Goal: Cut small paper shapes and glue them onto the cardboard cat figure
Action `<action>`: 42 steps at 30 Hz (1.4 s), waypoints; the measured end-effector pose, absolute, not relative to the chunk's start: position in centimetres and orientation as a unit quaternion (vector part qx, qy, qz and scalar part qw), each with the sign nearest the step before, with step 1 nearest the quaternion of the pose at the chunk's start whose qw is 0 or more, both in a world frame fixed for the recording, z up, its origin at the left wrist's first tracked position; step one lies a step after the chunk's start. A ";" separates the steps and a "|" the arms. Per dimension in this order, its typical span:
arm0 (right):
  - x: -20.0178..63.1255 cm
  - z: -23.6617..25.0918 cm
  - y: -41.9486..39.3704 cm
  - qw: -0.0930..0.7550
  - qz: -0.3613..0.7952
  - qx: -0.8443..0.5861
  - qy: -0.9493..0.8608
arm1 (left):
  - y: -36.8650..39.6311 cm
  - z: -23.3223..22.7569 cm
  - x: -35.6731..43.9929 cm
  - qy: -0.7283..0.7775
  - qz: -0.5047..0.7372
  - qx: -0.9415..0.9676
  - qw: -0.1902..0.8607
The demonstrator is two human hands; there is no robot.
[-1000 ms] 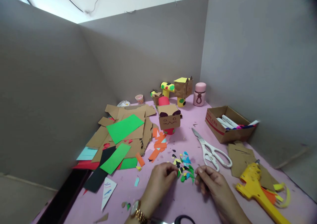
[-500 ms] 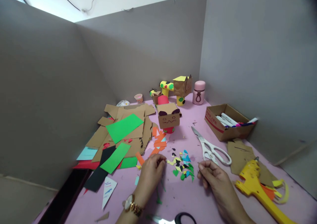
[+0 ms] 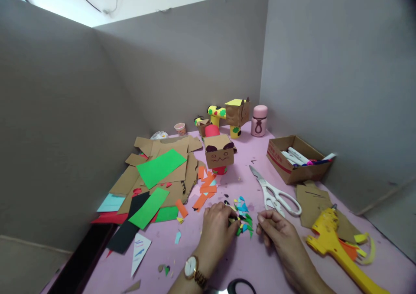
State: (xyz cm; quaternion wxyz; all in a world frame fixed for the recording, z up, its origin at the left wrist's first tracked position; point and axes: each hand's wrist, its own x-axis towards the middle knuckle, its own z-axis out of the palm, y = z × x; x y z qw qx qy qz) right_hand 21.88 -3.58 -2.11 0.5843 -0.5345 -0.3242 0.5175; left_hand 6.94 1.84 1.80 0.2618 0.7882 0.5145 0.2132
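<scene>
My left hand [image 3: 219,224], with a gold watch [image 3: 191,267] at the wrist, rests over the left side of a pile of small cut paper pieces [image 3: 243,207] in blue, green, yellow and black. Its fingers curl down on some pieces, with yellow and black ones showing by the thumb and forefinger. To the right of the pile, my right hand [image 3: 276,230] has thumb and forefinger pressed together; whatever they may pinch is too small to make out. White-handled scissors [image 3: 274,195] lie just beyond the right hand. Past the pile stands a cardboard-headed figure [image 3: 220,157] with a drawn face.
Cardboard sheets [image 3: 175,190] with green paper [image 3: 162,167] cover the left side. Orange strips [image 3: 208,189] lie in the middle. At right are a yellow glue gun [image 3: 338,246] and a marker box [image 3: 282,164]. A pink flask [image 3: 259,121] stands behind. A black scissor handle [image 3: 241,282] shows in front.
My left hand has moved right onto the paper pieces, covering part of the pile. Small scraps now show left of the wrist. My right hand stays pinched in nearly the same place.
</scene>
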 end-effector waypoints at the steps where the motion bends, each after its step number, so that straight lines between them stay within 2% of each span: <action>1: 21.9 -2.1 -3.5 0.584 0.518 -0.535 -0.325 | 1.8 1.7 7.0 0.518 0.218 0.783 0.267; 5: 21.9 -2.2 -3.4 0.578 0.518 -0.535 -0.333 | 2.0 1.4 6.6 0.520 0.255 0.748 0.325; 12: 20.9 -2.0 -3.8 0.538 0.559 -0.502 -0.381 | 1.9 1.4 6.6 0.463 0.316 0.630 0.538; 20: 20.6 -1.8 -4.0 0.522 0.607 -0.460 -0.385 | 0.3 0.2 7.6 0.383 0.365 0.474 0.704; 31: 20.7 -2.2 -4.1 0.532 0.599 -0.472 -0.369 | 0.2 1.0 7.9 0.437 0.360 0.509 0.648; 42: 20.6 -1.7 -4.1 0.541 0.613 -0.475 -0.326 | -0.1 0.7 6.9 0.418 0.372 0.534 0.634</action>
